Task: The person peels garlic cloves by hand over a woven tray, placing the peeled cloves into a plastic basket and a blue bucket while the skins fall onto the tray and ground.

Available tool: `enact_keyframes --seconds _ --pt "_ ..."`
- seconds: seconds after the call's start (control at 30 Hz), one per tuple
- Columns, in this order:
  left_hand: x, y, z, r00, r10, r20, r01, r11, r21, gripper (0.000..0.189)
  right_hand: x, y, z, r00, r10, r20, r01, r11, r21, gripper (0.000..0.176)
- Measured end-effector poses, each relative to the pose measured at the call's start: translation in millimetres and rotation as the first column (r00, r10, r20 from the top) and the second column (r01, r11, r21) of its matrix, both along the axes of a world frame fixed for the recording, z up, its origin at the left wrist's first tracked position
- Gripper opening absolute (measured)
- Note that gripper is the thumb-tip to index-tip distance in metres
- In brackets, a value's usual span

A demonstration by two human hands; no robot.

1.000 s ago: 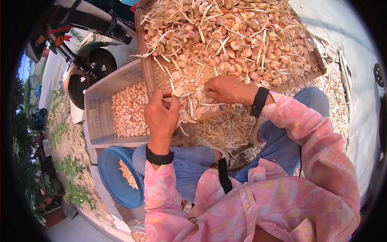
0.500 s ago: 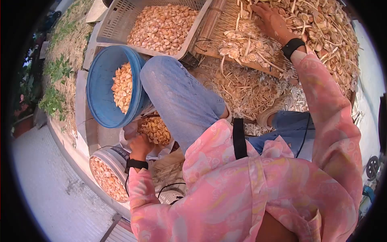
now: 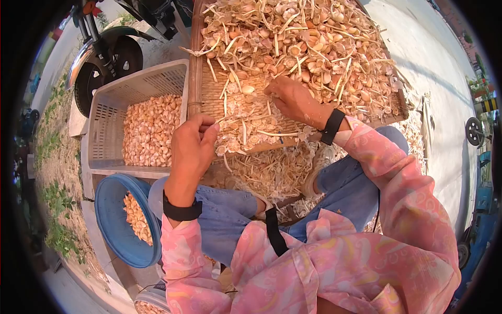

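On the woven tray (image 3: pixel 194 78), garlic cloves (image 3: pixel 319 68) lie heaped with papery skins and pale dry stems (image 3: pixel 286 23), thickest toward the far side. Near side thinner: weave showing between flat scraps of skin (image 3: pixel 230 138), one pale clove (image 3: pixel 248 89) lying apart from the heap.

Right hand (image 3: pixel 302 103): over the tray, at the near edge of the heap, fingers curled in and bunched narrow. Cannot tell whether anything is held. Left hand (image 3: pixel 192 146): at the tray's near left corner, thumb and forefinger close together, a thin pale stem (image 3: pixel 220 119) at the tips. Cannot tell if it is gripped. Black band at each wrist; pink patterned sleeves.

Left of the tray, just beside it: grey slotted crate (image 3: pixel 110 131), a bed of cloves (image 3: pixel 151 131) inside. Nearer the person, a blue bucket (image 3: pixel 107 225), tilted in view, with more cloves (image 3: pixel 137 220). Another tub (image 3: pixel 159 295) at the bottom edge, partly behind the sleeve, cloves in it too.

Below the tray's near edge, between the legs in blue jeans (image 3: pixel 222 206): litter of husks and stems (image 3: pixel 277 167) on the ground. Upper left, a black wheel (image 3: pixel 125 62) beyond the crate. Green plants (image 3: pixel 60 209) far left; pale pavement (image 3: pixel 429 78) right.
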State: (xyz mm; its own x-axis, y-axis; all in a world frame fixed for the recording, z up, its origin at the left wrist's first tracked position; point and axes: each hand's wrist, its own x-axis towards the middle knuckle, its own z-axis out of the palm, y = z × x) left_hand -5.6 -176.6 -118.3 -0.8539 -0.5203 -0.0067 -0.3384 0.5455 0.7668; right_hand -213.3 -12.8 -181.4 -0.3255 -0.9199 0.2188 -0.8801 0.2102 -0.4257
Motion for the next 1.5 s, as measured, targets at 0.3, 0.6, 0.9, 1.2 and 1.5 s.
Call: enact_keyframes --seconds 0.3,0.6,0.9,1.2,1.5 --pt "-118 20 -86 0.981 -0.194 0.012 0.187 0.92 -0.345 0.025 0 6 0 0.953 -0.087 0.29 0.122 0.987 -0.105 0.021" --pt "-80 31 -48 0.928 0.273 -0.255 0.201 0.21 0.957 0.019 8 2 25 0.811 0.18 0.557 0.042 0.931 -0.362 0.032" --pt "-60 62 -24 0.89 0.286 -0.355 0.149 0.552 0.82 0.018 25 9 39 0.746 0.143 0.65 0.1 0.942 -0.322 0.03" --pt "-57 67 -7 0.935 0.111 -0.336 0.057 0.89 0.453 0.022 33 13 40 0.93 0.239 0.278 -0.081 0.874 -0.48 0.025" --pt "-67 69 -47 0.876 0.39 -0.282 -0.045 0.651 0.758 0.031 39 7 29 0.925 0.289 0.249 -0.161 0.888 -0.432 0.021"
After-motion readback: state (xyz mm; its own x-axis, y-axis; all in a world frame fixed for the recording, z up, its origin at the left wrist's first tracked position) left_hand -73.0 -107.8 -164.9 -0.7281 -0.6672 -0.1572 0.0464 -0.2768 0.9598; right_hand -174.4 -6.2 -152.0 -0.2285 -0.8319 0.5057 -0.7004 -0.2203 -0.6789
